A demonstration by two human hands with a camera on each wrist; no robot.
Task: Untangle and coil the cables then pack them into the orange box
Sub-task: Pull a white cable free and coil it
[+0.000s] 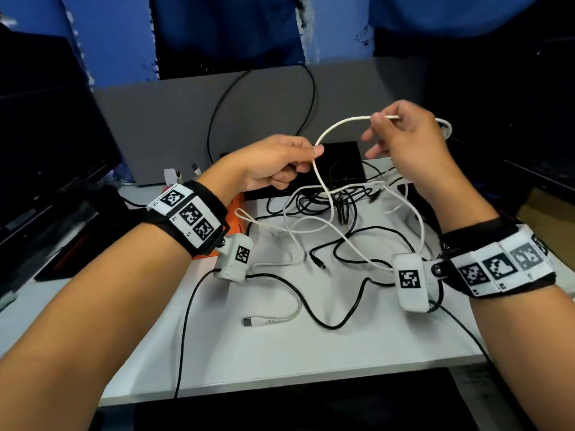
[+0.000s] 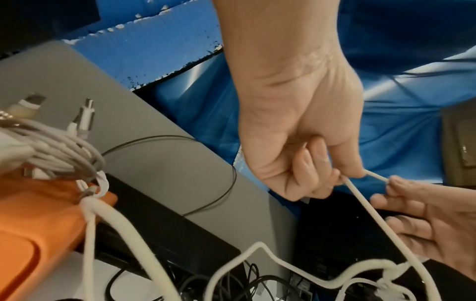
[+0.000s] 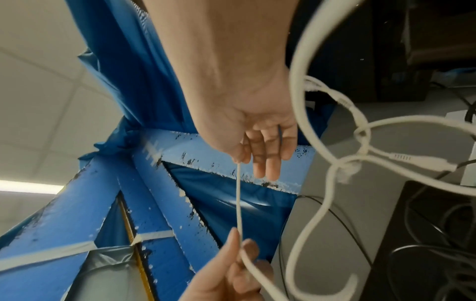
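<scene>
A white cable (image 1: 336,124) arcs in the air between my two hands above the table. My left hand (image 1: 308,158) pinches it between thumb and fingers; the left wrist view shows the cable (image 2: 373,220) leaving that pinch. My right hand (image 1: 378,119) pinches the cable further along, with its other fingers spread. In the right wrist view the cable (image 3: 238,195) runs taut between both hands. Below lies a tangle of black and white cables (image 1: 326,206). The orange box (image 2: 38,224) sits at the left and holds coiled white cables (image 2: 56,154); my left wrist mostly hides the box (image 1: 236,202).
A white USB plug (image 1: 258,321) and a black barrel plug (image 1: 319,262) lie loose on the white table (image 1: 280,353). A flat black device (image 1: 342,157) stands behind the tangle, before a grey panel (image 1: 171,119). A dark screen (image 1: 46,135) is at the left.
</scene>
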